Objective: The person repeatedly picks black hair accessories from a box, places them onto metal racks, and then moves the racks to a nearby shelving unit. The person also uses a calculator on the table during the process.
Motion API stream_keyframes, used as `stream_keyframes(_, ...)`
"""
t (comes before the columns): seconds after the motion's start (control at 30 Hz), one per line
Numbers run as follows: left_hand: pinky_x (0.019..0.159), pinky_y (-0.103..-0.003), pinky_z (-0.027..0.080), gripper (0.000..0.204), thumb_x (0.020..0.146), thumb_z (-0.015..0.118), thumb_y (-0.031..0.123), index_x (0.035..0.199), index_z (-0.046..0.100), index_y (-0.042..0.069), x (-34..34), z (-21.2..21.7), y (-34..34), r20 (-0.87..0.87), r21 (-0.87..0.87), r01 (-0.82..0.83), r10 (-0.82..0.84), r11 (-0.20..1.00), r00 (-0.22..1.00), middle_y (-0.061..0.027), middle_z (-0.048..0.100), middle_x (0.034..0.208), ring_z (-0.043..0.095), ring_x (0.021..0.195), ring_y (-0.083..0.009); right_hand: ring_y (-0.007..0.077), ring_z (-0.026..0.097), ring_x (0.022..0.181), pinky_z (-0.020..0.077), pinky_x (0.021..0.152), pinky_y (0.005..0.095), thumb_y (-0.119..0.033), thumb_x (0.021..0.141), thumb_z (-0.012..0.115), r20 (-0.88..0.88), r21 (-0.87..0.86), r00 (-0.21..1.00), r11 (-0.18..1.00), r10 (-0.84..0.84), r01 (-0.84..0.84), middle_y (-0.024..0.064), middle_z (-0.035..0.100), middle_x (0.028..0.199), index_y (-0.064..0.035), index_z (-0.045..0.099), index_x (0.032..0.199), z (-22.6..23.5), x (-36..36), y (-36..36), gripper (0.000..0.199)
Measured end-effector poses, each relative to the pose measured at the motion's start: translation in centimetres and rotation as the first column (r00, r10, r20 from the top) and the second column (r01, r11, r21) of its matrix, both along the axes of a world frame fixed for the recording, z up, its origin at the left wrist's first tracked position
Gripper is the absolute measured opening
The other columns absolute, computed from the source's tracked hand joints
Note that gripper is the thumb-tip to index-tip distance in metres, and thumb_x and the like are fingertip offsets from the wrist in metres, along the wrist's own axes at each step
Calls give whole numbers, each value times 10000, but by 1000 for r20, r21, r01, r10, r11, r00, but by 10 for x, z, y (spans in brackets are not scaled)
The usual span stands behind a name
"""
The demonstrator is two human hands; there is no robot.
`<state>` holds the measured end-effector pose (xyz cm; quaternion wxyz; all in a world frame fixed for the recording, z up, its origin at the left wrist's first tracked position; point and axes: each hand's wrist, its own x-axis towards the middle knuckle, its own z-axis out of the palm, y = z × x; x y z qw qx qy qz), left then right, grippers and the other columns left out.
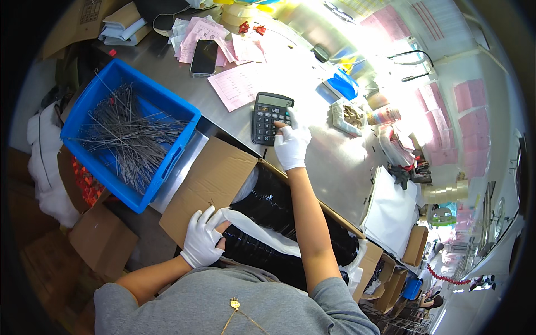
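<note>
My right hand (292,144), in a white glove with bare fingertips, reaches over a black calculator (267,124) on the metal table. One bare fingertip touches its keys, and the hand grips nothing. My left hand (202,240), gloved the same way, rests with fingers apart at the near edge of an open cardboard box's flap (209,176). Beside its fingers a white strip (259,234) runs across the box. Inside the box lie bundles wrapped in shiny black film (268,204). My right forearm passes above the box and hides part of them.
A blue bin (187,131) of thin metal wires with hooked ends stands at left. Farther back on the metal table (335,162) lie a phone (204,57), pink paper slips (234,86) and a clear container of small parts (349,117). White sheets (391,206) lie at right.
</note>
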<state>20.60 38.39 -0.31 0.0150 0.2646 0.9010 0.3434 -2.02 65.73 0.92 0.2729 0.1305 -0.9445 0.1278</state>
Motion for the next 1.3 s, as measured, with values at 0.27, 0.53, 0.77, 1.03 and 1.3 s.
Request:
stream_keyframes(0.27,1070,-564,353,491,719,708,181,1196,691,69,-2,4,-1,28,-4,14,-14,1000,1000,-198,570,1333,478,1277,-412,373,516,1288,402,1040,478,-104,723,680,27,-7,1000,1000,-1,1,108,586,1403,-208,812,943,-11,3,-28,276)
stream_keyframes(0.53,1072,-565,342,504,708,709,171,1199,681,59,-3,5,-1,27,5,13,-13,1000,1000,-210,563,1332,472,1270,-427,358,621,1133,490,969,449,-10,651,656,-136,-165,979,978,-150,127,170,677,1211,-79,766,854,-7,17,11,241)
stream_keyframes(0.77,1064,-574,343,528,692,705,162,1205,665,44,-2,0,0,20,14,43,-43,999,999,-220,548,1332,462,1263,-444,361,636,1116,508,963,438,-24,717,665,37,-161,985,972,-166,170,187,654,1290,-76,767,897,-29,33,47,213)
stream_keyframes(1.03,1068,-575,346,520,696,714,174,1203,676,62,-1,-4,0,-21,18,28,-27,999,999,-200,539,1334,457,1275,-430,334,575,1241,444,1077,376,-59,879,630,249,-327,923,871,-295,366,185,589,1370,-25,635,1260,-54,46,58,383)
stream_keyframes(1.3,1177,-440,301,613,928,555,59,1504,366,-29,3,-31,-8,119,617,-229,198,753,973,-252,403,1525,443,1359,-389,387,569,1198,456,1015,452,-109,815,707,153,-233,963,939,-220,252,196,588,1345,-25,615,1266,-18,79,25,467)
